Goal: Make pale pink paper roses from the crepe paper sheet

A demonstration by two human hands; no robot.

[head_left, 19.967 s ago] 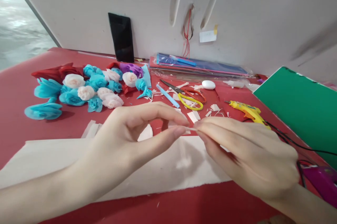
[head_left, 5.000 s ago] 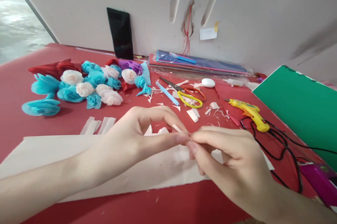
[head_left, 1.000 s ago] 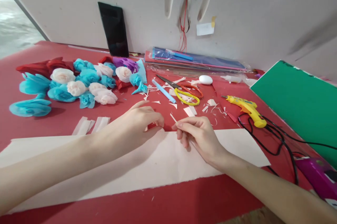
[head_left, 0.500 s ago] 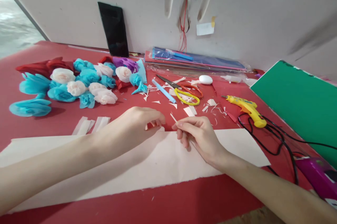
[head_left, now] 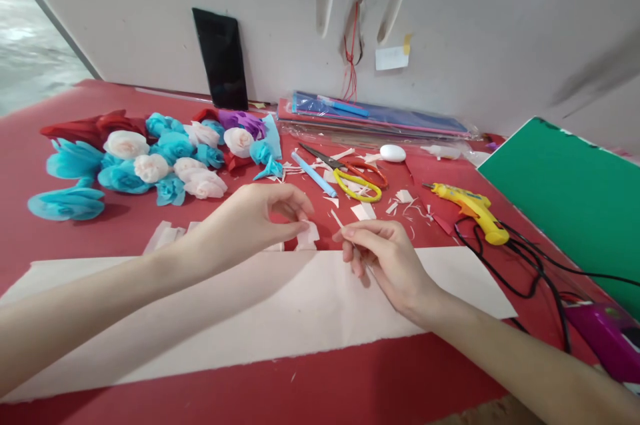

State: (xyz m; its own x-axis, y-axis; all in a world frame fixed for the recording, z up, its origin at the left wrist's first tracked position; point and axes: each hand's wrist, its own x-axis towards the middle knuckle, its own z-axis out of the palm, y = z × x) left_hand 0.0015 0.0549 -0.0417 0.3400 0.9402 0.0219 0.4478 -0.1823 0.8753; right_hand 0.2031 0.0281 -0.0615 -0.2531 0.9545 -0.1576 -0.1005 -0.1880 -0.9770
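Between the thumb and fingertips of my left hand (head_left: 267, 215) is a small pale pink paper piece (head_left: 309, 233), pinched by its edge. My right hand (head_left: 383, 255) is closed around a thin white stick (head_left: 337, 218), whose tip points up and away to the left. The two hands face each other with a gap between them, above the far edge of a long pale pink paper sheet (head_left: 240, 318). More pale strips (head_left: 165, 236) lie beyond the sheet, partly hidden by my left forearm.
Blue, pink, red and purple paper flowers (head_left: 170, 145) cluster at the left. Scissors (head_left: 356, 182), a light blue pen (head_left: 314, 173) and paper scraps lie ahead. A yellow glue gun (head_left: 467, 205) with black cords, a green board (head_left: 565, 192) and a purple object (head_left: 603, 338) occupy the right.
My left hand has risen slightly off the table, lifting a small pale paper piece. My right hand keeps the stick and has barely moved. The view has shifted slightly.
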